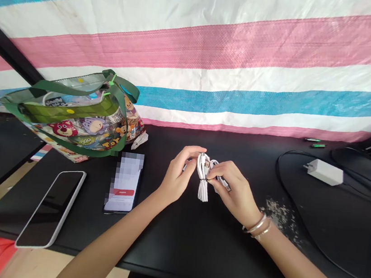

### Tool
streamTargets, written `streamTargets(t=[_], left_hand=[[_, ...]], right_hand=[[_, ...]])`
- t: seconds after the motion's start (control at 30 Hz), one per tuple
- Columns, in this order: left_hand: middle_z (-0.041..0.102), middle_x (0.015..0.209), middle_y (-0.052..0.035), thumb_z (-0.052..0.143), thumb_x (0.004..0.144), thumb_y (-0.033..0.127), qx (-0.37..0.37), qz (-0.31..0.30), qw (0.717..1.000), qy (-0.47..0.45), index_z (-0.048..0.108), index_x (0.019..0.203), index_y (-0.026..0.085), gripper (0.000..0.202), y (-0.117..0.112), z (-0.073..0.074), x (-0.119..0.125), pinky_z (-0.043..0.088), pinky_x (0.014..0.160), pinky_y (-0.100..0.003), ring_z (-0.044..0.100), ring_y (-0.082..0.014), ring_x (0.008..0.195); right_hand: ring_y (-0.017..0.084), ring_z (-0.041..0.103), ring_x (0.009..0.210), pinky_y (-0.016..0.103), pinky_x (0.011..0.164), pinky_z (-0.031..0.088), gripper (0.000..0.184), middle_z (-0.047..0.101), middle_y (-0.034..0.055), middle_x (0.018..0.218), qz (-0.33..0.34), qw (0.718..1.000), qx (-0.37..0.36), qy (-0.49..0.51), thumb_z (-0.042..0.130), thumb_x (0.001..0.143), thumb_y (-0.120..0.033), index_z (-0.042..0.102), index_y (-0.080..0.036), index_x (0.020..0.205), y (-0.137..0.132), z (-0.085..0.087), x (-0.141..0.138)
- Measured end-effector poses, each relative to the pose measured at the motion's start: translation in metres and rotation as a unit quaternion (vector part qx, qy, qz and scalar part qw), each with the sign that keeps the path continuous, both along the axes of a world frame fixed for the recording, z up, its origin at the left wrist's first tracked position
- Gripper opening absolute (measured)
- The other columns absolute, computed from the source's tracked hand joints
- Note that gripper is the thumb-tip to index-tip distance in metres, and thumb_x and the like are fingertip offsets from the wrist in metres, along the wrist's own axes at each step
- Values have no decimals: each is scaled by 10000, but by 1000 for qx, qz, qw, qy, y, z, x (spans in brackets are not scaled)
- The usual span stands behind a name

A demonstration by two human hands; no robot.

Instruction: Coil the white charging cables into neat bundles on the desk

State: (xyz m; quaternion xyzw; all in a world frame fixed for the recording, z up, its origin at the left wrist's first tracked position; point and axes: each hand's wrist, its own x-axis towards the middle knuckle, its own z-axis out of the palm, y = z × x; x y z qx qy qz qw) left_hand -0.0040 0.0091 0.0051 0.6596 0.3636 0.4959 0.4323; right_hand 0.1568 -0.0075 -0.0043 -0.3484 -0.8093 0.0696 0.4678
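Observation:
Both hands meet over the middle of a black table [191, 249]. My left hand [179, 174] pinches the top of a coiled white cable [203, 178], fingers curled around its upper loops. My right hand [235, 191] grips the same bundle from the right side, thumb and fingers pressed on its middle. The cable's folded loops hang down between the two hands, just above the tabletop. Bracelets [258, 226] sit on my right wrist.
A phone with a lit screen [124, 183] lies left of my hands, a dark-screened white phone [51, 208] nearer the front edge. A cartoon-print bag with green straps [78, 120] stands at back left. A white charger [324, 172] with black cables lies at right.

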Motion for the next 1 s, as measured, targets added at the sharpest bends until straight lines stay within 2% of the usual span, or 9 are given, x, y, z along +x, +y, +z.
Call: streamTargets(t=[0.27,0.47,0.63,0.83,1.0], left_hand=[[646,996,-52,501,890,416,-66,-11,996,-63,557,996,212,236,-1,0,1,465,823,-303,617,-204,968],[604,980,-43,571,826,538,-115,-48,987,-105,531,955,210,355,-1,2,2,474,825,-295,607,-185,945],[614,951,-26,583,809,569,-153,-94,973,-143,481,933,223,382,-1,1,3,475,777,-276,608,-161,898],[571,864,3,601,793,534,-188,-82,968,-144,483,879,222,344,-1,3,4,466,748,-266,569,-137,816],[540,845,23,633,776,482,-215,-110,953,-185,485,872,230,308,-1,3,4,446,719,-243,540,-118,781]], right_hand=[[197,609,712,324,631,506,119,625,22,742,0,996,-76,35,511,907,-197,541,-249,804,1,1,2],[185,603,708,303,632,502,114,615,19,748,10,996,-74,43,511,904,-183,525,-245,810,1,0,1],[185,604,717,301,634,501,122,615,13,738,6,996,-82,41,506,909,-194,528,-246,801,1,0,2],[195,595,732,322,642,499,133,612,25,748,9,994,-98,46,491,922,-241,538,-247,797,0,-2,1],[191,594,728,313,637,500,122,607,20,744,9,994,-98,52,499,911,-217,529,-247,797,0,-2,1]])
